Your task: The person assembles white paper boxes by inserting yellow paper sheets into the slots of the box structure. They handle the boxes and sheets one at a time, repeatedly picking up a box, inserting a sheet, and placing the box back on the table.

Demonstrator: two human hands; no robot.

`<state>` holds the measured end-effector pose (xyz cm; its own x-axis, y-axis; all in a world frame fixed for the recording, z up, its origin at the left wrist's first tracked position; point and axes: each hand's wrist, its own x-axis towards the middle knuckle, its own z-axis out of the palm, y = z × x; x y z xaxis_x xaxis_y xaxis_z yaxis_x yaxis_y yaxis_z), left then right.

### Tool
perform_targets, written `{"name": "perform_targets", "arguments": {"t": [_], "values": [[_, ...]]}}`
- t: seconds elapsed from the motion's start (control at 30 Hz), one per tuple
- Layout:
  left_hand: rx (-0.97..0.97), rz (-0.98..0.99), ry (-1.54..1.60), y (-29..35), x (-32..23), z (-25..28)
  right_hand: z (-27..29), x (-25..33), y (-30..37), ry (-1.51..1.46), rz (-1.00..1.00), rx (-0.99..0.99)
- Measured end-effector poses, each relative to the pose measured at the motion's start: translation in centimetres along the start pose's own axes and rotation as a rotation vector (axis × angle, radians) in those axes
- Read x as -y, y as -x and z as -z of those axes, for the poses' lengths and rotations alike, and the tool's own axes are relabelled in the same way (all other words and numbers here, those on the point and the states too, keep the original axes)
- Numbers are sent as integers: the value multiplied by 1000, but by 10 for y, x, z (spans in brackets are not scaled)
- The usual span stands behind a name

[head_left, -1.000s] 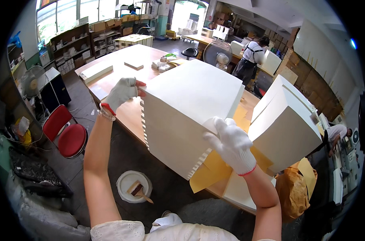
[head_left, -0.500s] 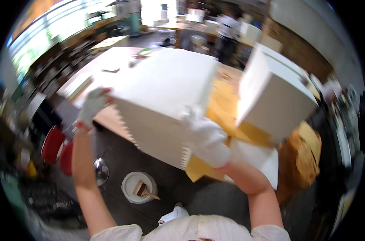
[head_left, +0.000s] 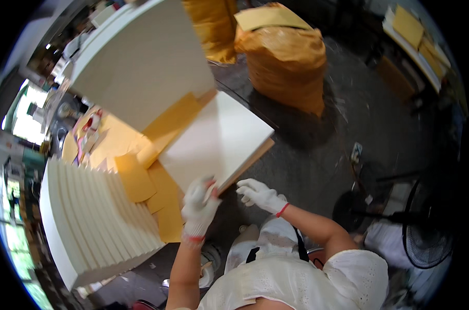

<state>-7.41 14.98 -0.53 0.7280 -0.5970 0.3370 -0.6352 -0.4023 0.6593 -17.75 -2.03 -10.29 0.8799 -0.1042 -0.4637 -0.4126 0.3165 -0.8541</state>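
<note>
Both my hands wear white knit gloves. My left hand point(head_left: 200, 209) is at the near corner of a flat white board point(head_left: 219, 137), slightly blurred, its red-tipped fingers bent but apart; whether it touches the board cannot be made out. My right hand point(head_left: 261, 196) hovers just off the board's near edge, fingers stretched out and holding nothing. The board lies on the table's right corner. To its left, a stack of thick white layers point(head_left: 100, 222) shows its stepped side. Yellow sheets point(head_left: 170, 201) lie between the stack and the board.
A tall white block point(head_left: 146, 62) stands on the table behind the board. Beyond the table sits a bulging orange bag point(head_left: 286, 67) with a yellow sheet on top. A black fan point(head_left: 428, 232) stands at the right. A white bucket point(head_left: 207, 274) is low beside my left arm.
My view has swung to the right. Both hands have come off the white stack, which now sits at the left, and have moved over to the flat board.
</note>
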Motion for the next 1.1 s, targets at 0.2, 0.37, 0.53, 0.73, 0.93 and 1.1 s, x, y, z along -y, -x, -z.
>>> {"name": "perform_targets", "arguments": {"t": [0.2, 0.37, 0.53, 0.73, 0.93, 1.1], "values": [[250, -137, -461, -72, 37, -162, 79, -59, 3, -320, -28, -199], [347, -79, -219, -96, 61, -162, 104, -65, -14, -418, 34, -198], [429, 156, -17, -112, 66, -148, 88, -34, -52, -543, 178, 13], [484, 250, -67, -114, 60, -146, 68, -31, -77, -483, 224, 64], [468, 219, -55, -109, 65, -143, 64, -33, -79, -454, 233, 128], [462, 234, -58, -108, 60, -142, 60, -32, -81, -518, 200, 143]]}}
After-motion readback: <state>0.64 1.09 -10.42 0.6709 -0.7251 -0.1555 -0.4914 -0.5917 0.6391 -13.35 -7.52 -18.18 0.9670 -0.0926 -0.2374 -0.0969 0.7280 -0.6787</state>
